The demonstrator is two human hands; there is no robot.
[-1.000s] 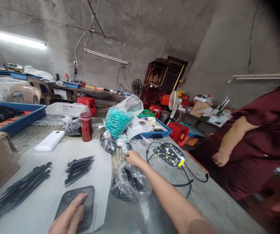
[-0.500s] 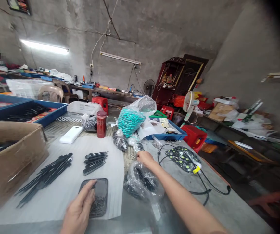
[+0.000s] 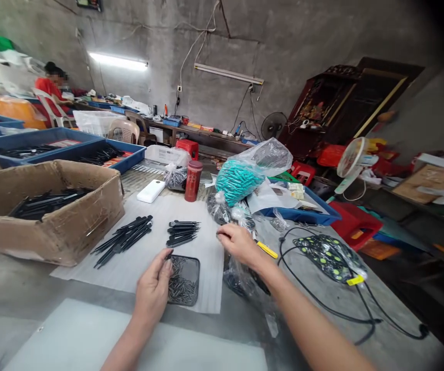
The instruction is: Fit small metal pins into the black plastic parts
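Note:
My left hand is closed at the left edge of a dark tray of small metal pins, with a small black piece between thumb and forefinger. My right hand is closed above the table, fingers pinched; something dark shows at the tips, too small to name. A yellow-handled tool lies beside its wrist, partly hidden. Beyond the tray, slim black tools lie in a short row. A larger pile of long black tools is to their left on the white sheet.
A cardboard box of black parts stands left, before blue trays. Behind are a white power bank, a red bottle and a bag of teal pieces. Black cable lies right. A person in red sits far left.
The view has swung left. My right hand no longer shows the silver tip that stuck out from its fingers, and a yellow handle now shows by its wrist. My left hand stays by the tray.

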